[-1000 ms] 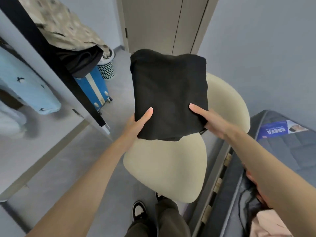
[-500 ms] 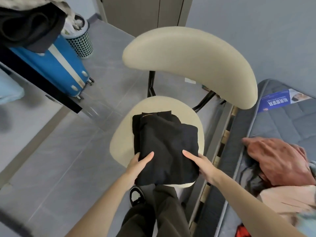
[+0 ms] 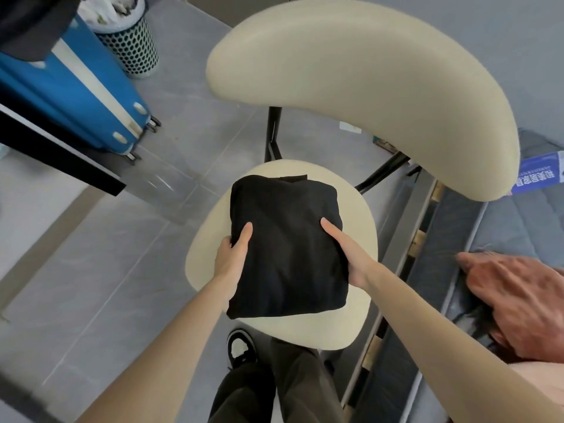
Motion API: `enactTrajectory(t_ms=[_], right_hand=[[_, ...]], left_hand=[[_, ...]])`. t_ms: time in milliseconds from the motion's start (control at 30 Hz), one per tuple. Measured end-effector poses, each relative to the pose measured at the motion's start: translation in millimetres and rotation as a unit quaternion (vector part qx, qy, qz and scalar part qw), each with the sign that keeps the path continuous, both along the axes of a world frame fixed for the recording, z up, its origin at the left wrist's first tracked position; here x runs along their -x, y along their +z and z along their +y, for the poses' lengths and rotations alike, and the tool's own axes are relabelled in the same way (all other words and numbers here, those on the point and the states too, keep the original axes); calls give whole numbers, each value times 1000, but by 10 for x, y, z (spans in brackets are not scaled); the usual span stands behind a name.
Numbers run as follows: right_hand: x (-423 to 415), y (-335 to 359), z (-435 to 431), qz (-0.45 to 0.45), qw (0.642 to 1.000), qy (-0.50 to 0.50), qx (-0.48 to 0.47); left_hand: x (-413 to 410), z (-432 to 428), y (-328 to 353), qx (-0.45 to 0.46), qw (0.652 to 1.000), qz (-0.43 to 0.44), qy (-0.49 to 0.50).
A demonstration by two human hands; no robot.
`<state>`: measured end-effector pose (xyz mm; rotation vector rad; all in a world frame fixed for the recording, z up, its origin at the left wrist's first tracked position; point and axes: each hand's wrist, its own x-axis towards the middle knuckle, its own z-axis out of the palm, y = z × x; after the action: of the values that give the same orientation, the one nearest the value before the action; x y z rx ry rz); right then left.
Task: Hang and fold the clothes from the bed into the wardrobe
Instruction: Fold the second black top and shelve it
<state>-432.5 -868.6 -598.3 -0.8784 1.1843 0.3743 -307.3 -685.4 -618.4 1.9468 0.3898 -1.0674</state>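
I have my left hand (image 3: 233, 254) and my right hand (image 3: 348, 251) each grasping a side edge of the folded black garment (image 3: 287, 264). The thumbs lie on top and the other fingers are hidden underneath. The bundle sits between the hands, over the cream chair seat (image 3: 361, 319). I cannot tell whether it rests on the seat or hangs just clear of it.

The main risk, as I judge it, is the fold coming apart. A small flap pokes out at the edge farthest from my hands. Soft cloth held only at two sides can sag in the middle and slide open if it is lifted or tilted. The edge nearest my wrists lies close to the seat's front rim, so a careless release could tip the bundle onto the floor (image 3: 106, 270). If I carry it leftward, it could also catch the dark wardrobe edge (image 3: 61, 154) beyond my left hand.

The seat is smooth and rounded, with a curved backrest (image 3: 366, 80) beyond my fingertips. Well to the left of my left hand, a blue suitcase (image 3: 70, 87) and a mesh bin (image 3: 131, 47) stand on grey tiles. To the right of my right hand lies the bed (image 3: 503, 227), with a rust-coloured garment (image 3: 518, 297) on it.
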Motion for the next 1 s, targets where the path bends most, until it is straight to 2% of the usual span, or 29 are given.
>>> enactTrajectory(t_ms=[133,267,367,467,533,567,600,633,700,733,767,800,867,933,1000], right_hand=[[-148,-11,-158,-15,999,31,-31],[-125,-75,-198,-120,992,38,13],[-128,-80,-244,-168,985,29,6],[-252,-81,-264,-131,991,-7,30],[-362,-75,-258,-83,992,-38,89],[-415,-56,-235,-67,986,-33,149],[-463,-24,-202,-58,967,-7,247],[-511,21,-157,-55,924,40,376],[-605,66,-53,-89,775,176,600],[-649,43,13,-112,707,249,653],[-682,-16,84,-126,658,319,671],[-702,-94,142,-118,628,381,669],[-698,-330,174,-53,606,458,648],[-654,-565,120,-13,612,471,635],[-634,-766,66,-10,619,466,633]], left_hand=[[-284,-182,-43,28,999,0,26],[-358,-202,-71,57,997,-44,40],[-387,-171,-66,78,994,-62,45],[-382,-244,-88,56,993,-89,45],[-336,-302,-77,-17,980,-197,-19],[-307,-330,-50,-68,950,-292,-83],[-280,-362,-32,-99,902,-389,-160],[-263,-401,-28,-100,848,-463,-235],[-234,-492,-72,-81,773,-509,-369],[-225,-528,-113,-91,758,-498,-411],[-226,-548,-168,-108,755,-480,-433],[-235,-553,-238,-125,757,-466,-440],[-254,-528,-403,-154,759,-453,-442],[-274,-485,-572,-174,768,-438,-433],[-294,-458,-744,-171,790,-420,-413]])
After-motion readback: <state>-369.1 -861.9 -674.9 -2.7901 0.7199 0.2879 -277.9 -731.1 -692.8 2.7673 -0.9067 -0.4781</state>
